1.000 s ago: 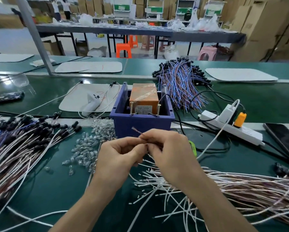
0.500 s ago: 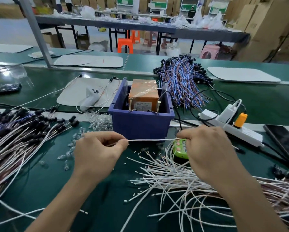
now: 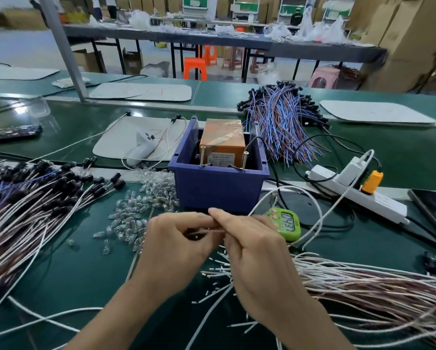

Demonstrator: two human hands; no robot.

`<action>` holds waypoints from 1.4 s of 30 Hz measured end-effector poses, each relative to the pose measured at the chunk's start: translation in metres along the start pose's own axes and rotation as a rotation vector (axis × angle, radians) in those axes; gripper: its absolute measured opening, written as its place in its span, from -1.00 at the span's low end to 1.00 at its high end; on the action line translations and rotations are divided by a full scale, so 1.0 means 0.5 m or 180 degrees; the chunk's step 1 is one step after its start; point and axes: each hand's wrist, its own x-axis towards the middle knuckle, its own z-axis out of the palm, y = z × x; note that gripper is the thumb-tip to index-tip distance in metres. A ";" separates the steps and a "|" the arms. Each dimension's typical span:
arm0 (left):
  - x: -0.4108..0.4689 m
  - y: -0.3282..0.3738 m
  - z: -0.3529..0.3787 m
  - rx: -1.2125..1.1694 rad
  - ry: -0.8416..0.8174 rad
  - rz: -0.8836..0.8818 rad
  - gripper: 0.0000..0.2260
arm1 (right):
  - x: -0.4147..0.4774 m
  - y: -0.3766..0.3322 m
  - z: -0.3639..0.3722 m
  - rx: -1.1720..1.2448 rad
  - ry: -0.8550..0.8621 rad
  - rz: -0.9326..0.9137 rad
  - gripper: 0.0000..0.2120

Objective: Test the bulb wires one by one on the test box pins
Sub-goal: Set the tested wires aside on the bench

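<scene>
Both hands are drawn together low over the green bench (image 3: 401, 157), fingertips touching. The left hand (image 3: 176, 245) and the right hand (image 3: 253, 248) are each pinching the same bulb wire (image 3: 208, 231), a thin bare stretch of it showing in the small gap between them. From the right hand the white lead is looping up and away to the right. I cannot tell whether a bulb is on its end.

Just beyond the knuckles the test box (image 3: 219, 190) is sitting, a blue bin with an orange unit (image 3: 223, 137) inside and two upright pins (image 3: 202, 155) along its near edge; the wire is not touching them. A green timer (image 3: 286, 224) is lying just beside the right hand. Loose clear bulbs (image 3: 136, 210) are scattered just beyond the left hand. Under and to the right of the right wrist a sheaf of white wires (image 3: 363, 281) is spreading out. Well to the left of the left hand a pile of black-capped wires (image 3: 35, 198) is lying.
</scene>
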 end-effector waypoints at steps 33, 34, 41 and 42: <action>0.044 0.001 -0.035 -0.1880 0.0491 -0.1507 -0.71 | 0.071 0.032 -0.082 -0.0567 0.0312 0.0636 -0.68; 0.044 0.000 -0.036 -0.1973 0.0491 -0.1490 -0.72 | 0.086 0.038 -0.087 -0.0409 0.0172 0.0630 -0.74; 0.047 -0.002 -0.035 -0.2062 0.0474 -0.1094 -0.69 | 0.161 0.064 -0.135 0.0405 0.0022 0.0369 -0.84; 0.046 -0.004 -0.035 -0.1988 0.0526 -0.1089 -0.69 | 0.163 0.067 -0.137 0.0410 0.0076 0.0321 -0.85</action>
